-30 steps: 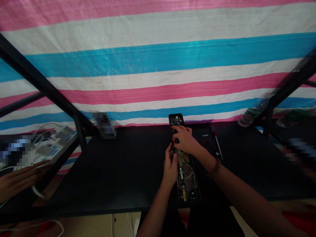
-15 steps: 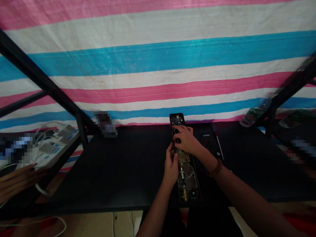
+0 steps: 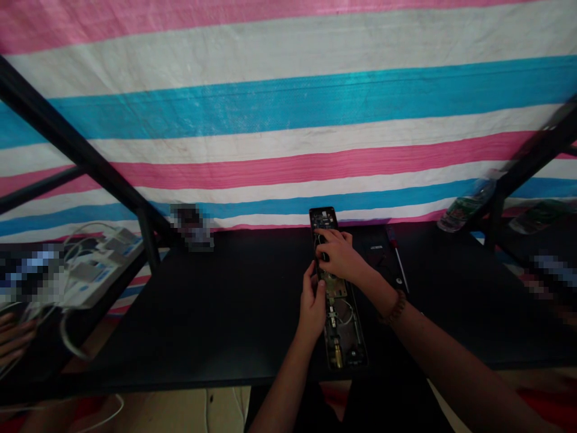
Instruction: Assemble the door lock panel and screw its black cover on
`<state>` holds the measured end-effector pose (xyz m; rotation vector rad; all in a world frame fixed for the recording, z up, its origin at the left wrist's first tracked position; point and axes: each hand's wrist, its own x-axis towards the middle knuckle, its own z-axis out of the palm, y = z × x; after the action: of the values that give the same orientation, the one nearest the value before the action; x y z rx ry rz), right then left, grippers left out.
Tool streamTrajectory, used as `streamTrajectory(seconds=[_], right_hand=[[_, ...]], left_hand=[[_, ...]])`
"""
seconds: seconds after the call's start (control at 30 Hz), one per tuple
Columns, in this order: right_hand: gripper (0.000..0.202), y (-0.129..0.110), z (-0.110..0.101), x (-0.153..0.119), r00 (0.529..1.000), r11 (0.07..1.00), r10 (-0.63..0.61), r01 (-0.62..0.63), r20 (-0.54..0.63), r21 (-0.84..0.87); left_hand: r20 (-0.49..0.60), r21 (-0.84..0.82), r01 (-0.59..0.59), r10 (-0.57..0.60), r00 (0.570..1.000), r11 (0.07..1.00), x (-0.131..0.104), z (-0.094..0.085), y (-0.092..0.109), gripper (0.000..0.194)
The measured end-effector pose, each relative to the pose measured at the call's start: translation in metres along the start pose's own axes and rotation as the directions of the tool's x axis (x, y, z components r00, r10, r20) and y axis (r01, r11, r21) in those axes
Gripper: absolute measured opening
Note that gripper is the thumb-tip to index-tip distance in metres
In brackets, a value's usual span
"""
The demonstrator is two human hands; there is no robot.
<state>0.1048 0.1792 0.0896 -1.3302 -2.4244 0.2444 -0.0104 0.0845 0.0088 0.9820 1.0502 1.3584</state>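
A long, narrow black device (image 3: pixel 345 331) lies open on the black table, its circuit boards, a looped white wire and brass-coloured fittings exposed. My left hand (image 3: pixel 312 300) grips its left edge near the middle, thumb on top. Over the upper part of the device, my right hand (image 3: pixel 337 252) reaches in from the right with bent fingers touching the inside. What lies beneath those fingertips is too small and covered to make out. To the right is a screwdriver (image 3: pixel 399 258) with a dark handle, beside small dark parts.
A plastic bottle (image 3: pixel 462 207) leans at the back right. White power strips (image 3: pixel 88 279) with cables lie at the left, near another person's hand (image 3: pixel 15 340). Black metal bars (image 3: pixel 148 237) flank the table (image 3: pixel 202 331); a striped sheet (image 3: pixel 270 108) hangs behind.
The other person's hand at the far left has drawn back toward the left edge. My two hands and the device look almost unchanged.
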Motion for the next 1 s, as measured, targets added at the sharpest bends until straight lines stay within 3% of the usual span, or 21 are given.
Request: streamTrajectory(seconds=[1.0], right_hand=[[0.004, 0.0025, 0.0021, 0.0012, 0.999, 0.999, 0.035, -0.035, 0.001, 0.024]], left_hand=[[0.002, -0.005, 0.018, -0.018, 1.000, 1.000, 0.0005, 0.0003, 0.0003, 0.062]])
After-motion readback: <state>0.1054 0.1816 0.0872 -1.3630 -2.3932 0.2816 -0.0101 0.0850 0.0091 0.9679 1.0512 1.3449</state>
